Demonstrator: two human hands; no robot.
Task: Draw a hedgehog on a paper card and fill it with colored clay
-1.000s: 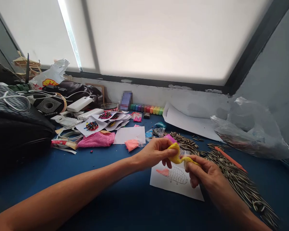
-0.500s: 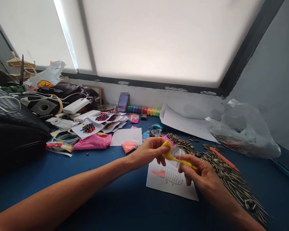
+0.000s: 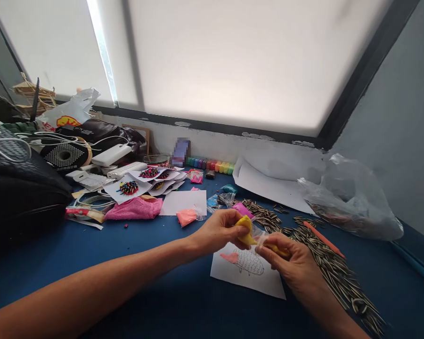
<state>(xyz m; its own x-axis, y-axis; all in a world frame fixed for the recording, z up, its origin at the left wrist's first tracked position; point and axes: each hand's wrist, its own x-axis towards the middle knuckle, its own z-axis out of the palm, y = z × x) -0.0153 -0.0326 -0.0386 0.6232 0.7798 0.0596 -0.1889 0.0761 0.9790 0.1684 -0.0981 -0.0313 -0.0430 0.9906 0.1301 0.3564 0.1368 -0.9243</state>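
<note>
Soft yellow clay (image 3: 245,230): no longer visibly stretched across.
Left hand (image 3: 222,230) and right hand (image 3: 292,258) pinch it, lower centre; clear plastic bag (image 3: 258,232) between.

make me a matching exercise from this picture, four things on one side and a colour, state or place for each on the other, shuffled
Things:
1. modelling clay
2. sunflower seeds
3. cloth
4. line drawing

Descriptions:
a. bright pink all over
b. partly coloured salmon-pink
c. yellow, held by the left hand
d. striped, heaped loose

Pairs: 1-c, 2-d, 3-a, 4-b
</note>
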